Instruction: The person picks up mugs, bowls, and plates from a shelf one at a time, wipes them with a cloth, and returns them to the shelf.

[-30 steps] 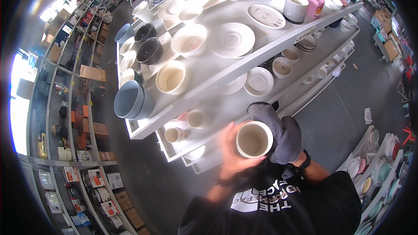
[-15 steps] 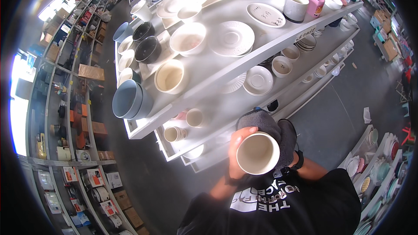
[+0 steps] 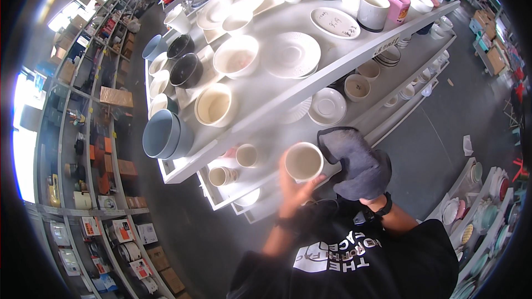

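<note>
Two hands share the lower centre of the frame. The left hand point(image 3: 292, 189) is closed around the cream cup point(image 3: 304, 162), which sits just below the middle of the frame, off the shelf, its mouth facing up toward the camera. The cup looks like glazed ceramic: probably light, stiff, smooth enough to slip, and easy to chip at the lip. The safest hold would be round its outer wall, below the rim. Just right of it, the grey cloth point(image 3: 356, 161) looks soft, limp and thick, so it should bunch anywhere it is pinched. It covers most of the right hand point(image 3: 370, 201); I cannot tell how the fingers under it are set.

For edges, the blue bowls point(image 3: 160, 134) crowd the near corner of the top shelf at centre left. Small cups point(image 3: 219, 176) stand on a lower level, left of the left hand. The white shelf point(image 3: 263, 120) runs its hard front edge from lower left to upper right, above both hands. Right of the cloth, bare grey floor point(image 3: 413, 169) leaves the most room, up to stacked dishes point(image 3: 486, 220) at the lower right.
</note>
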### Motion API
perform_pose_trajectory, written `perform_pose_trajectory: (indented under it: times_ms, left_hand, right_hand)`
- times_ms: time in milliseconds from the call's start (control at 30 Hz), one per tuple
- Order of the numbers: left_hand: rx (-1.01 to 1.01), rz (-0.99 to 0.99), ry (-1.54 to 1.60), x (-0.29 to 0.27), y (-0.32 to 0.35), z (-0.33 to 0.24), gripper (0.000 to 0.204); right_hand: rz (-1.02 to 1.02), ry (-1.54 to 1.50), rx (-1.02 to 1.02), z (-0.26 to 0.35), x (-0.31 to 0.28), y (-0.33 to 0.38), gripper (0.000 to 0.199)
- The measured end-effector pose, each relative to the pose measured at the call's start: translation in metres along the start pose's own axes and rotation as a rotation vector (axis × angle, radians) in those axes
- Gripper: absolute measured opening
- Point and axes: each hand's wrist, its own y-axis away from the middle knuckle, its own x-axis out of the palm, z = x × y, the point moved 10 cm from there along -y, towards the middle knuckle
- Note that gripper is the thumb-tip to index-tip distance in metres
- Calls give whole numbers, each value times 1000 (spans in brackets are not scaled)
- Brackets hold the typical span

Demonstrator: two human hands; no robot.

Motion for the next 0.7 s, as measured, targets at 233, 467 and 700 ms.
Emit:
perform_pose_trajectory:
  times_ms: [233, 467, 700]
  left_hand:
    - [-99, -154, -333, -16, -24, 84, 75]
    - [-197, -225, -420, -22, -34, 150, 81]
    - [-235, -244, -319, -17, -37, 180, 79]
  right_hand:
    - [-165, -176, 224, -68, -32, 30, 65]
    - [-161, 164, 107, -84, -60, 55, 61]
    - [-137, -1051, 144, -107, -61, 81, 61]
